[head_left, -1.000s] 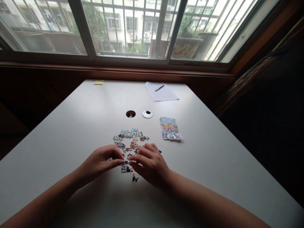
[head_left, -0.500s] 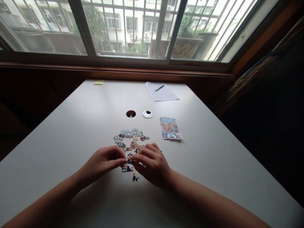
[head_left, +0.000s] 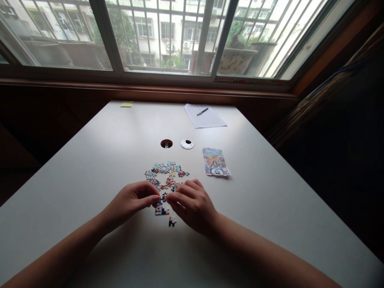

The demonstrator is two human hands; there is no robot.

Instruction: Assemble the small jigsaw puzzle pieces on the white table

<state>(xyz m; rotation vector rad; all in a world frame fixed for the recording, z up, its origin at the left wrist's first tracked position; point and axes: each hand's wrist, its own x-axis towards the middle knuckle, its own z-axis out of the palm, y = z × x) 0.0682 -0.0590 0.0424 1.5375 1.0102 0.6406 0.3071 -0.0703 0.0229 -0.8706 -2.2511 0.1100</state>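
My left hand (head_left: 138, 196) and my right hand (head_left: 189, 204) meet almost fingertip to fingertip over a few jigsaw puzzle pieces. Both are closed in a pinch at the small dark pieces (head_left: 163, 196) between them. Just below the fingertips lies a small joined section of puzzle (head_left: 162, 209), blue, white and orange. Nearer to me is a separate puzzle piece (head_left: 172, 221), dark and white with knobs. Beyond the hands spreads a ring of loose puzzle pieces (head_left: 168, 167) in many colours, its near right part hidden by my right hand.
To the right lies a creased picture sheet (head_left: 216, 162). Farther back are a round cable hole (head_left: 166, 144), its silver cover (head_left: 187, 144), papers (head_left: 207, 119) with a pen (head_left: 202, 111) on top, and a yellow sticky note (head_left: 127, 104). The white table (head_left: 75, 180) ends below a window.
My hands keep nearly the same pose, with the fingertips a little higher off the joined section, so more of it shows. The whole view has shifted slightly.
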